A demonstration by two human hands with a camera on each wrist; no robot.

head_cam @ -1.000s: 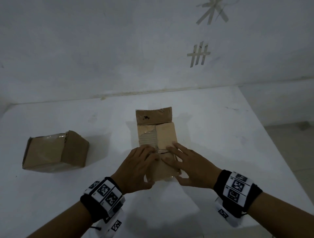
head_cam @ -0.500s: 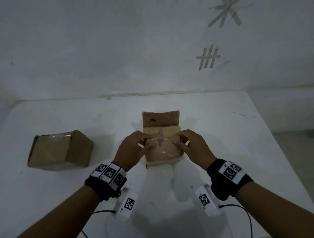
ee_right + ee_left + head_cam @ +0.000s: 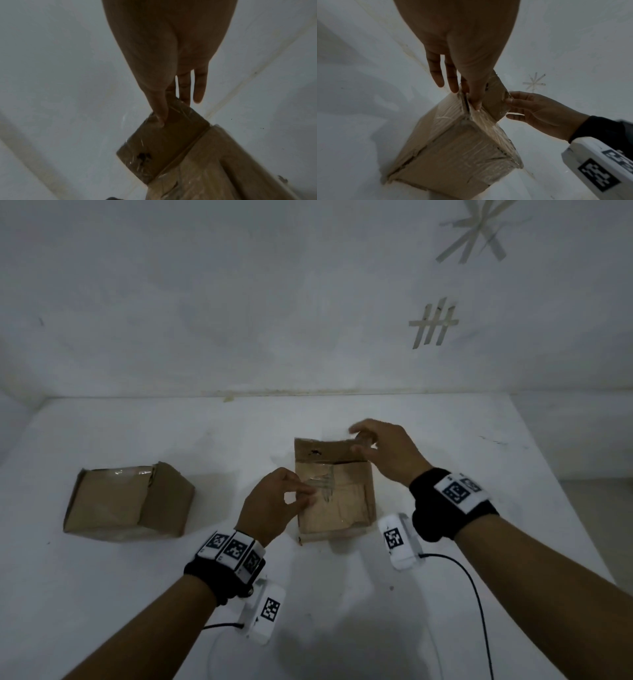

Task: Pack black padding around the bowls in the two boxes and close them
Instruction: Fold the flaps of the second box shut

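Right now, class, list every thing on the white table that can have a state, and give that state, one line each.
Brown cardboard box in the middle: near flaps folded down, far flap raised.
Brown cardboard box on the left: flaps down, one edge slightly lifted.
Strip of clear tape: partly peeled, crumpled.
Left hand: pinches the tape.
Right hand: pinches the far flap's corner.

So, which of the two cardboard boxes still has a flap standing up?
The middle box, between both hands. Its far flap stands up, pinched by the right hand; the left hand pinches its top. The left box has none raised.
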